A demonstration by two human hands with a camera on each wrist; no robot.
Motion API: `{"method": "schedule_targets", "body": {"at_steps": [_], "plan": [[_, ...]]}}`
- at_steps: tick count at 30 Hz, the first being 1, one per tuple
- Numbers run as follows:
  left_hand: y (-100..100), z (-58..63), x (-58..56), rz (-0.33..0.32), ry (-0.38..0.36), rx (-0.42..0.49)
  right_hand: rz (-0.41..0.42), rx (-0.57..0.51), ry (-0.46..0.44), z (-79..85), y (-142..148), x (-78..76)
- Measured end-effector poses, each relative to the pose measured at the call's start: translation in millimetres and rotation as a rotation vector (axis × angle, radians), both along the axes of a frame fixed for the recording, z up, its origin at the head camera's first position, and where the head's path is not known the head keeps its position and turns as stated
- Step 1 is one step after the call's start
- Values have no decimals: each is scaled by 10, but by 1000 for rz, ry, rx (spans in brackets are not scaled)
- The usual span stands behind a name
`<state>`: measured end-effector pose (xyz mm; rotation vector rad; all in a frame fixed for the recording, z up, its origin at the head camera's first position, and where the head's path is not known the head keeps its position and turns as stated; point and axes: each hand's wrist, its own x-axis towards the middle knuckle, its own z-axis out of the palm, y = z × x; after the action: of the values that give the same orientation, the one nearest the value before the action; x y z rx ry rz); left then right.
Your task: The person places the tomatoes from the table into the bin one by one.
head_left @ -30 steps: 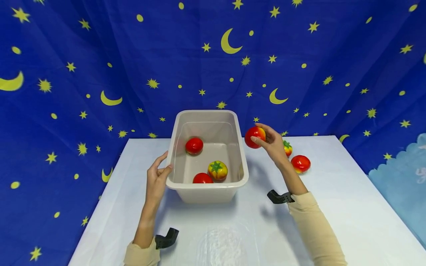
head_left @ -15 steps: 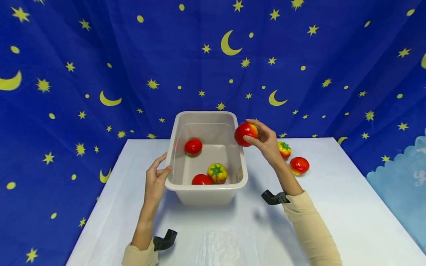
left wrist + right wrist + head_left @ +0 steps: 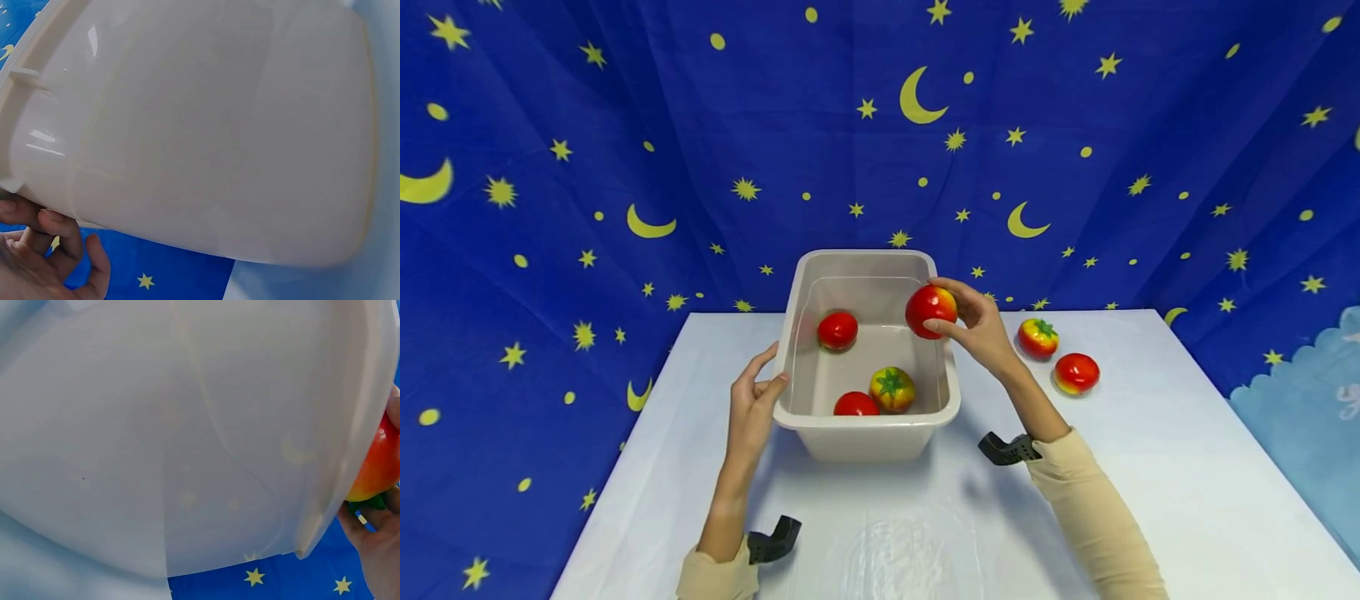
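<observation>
Both hands stretch forward over the white table (image 3: pixel 895 533), palms turned toward the pale plastic bin (image 3: pixel 865 422) between them. At the bin's left side, the left hand (image 3: pixel 754 408) pinches the rim, thumb laid on the edge and fingers bent beneath it; its forearm slants up from the near left. The right hand (image 3: pixel 985 333) comes in from the near right, wrist raised, and grips a red tomato (image 3: pixel 928 308) between the thumb on its near side and the fingers at its far side. That tomato is held up at the bin's right rim, over the far part of the opening; whether it touches the rim I cannot tell.

In the right wrist view, the bin's wall hides part of the tomato and fingers, and the picture's edge crops the rest. The left wrist view is mostly bin wall, with that hand cut off at the lower left.

Inside the bin lie a red fruit (image 3: pixel 838 331) toward the far left, a yellow fruit (image 3: pixel 892 389) with a green leaf on top, and a second red fruit (image 3: pixel 856 405) partly hidden by the near rim. On the right stand a leafy fruit (image 3: pixel 1037 338) and, nearer, a glossy red one (image 3: pixel 1077 373).
</observation>
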<state>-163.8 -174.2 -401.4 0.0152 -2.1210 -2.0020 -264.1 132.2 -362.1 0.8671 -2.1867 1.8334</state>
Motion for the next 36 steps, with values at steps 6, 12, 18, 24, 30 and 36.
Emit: {"method": "schedule_targets", "body": {"at_steps": [6, 12, 18, 24, 30, 36], "plan": [[1, 0, -2, -4, 1, 4, -9, 9, -29, 33, -56, 12], [12, -4, -2, 0, -1, 4, 4, 9, 20, 147, -89, 102], [18, 0, 4, -3, -1, 3, -3, 6, 59, 151, -36, 124], [-1, 5, 6, 11, -4, -7, 12, -25, 52, 133, 23, 109], [-7, -9, 4, 20, -6, -32, -8, -15, 44, 72, 120, 53], [1, -7, 4, 20, -4, -38, -34, -33, 23, -156, 356, -44]]}}
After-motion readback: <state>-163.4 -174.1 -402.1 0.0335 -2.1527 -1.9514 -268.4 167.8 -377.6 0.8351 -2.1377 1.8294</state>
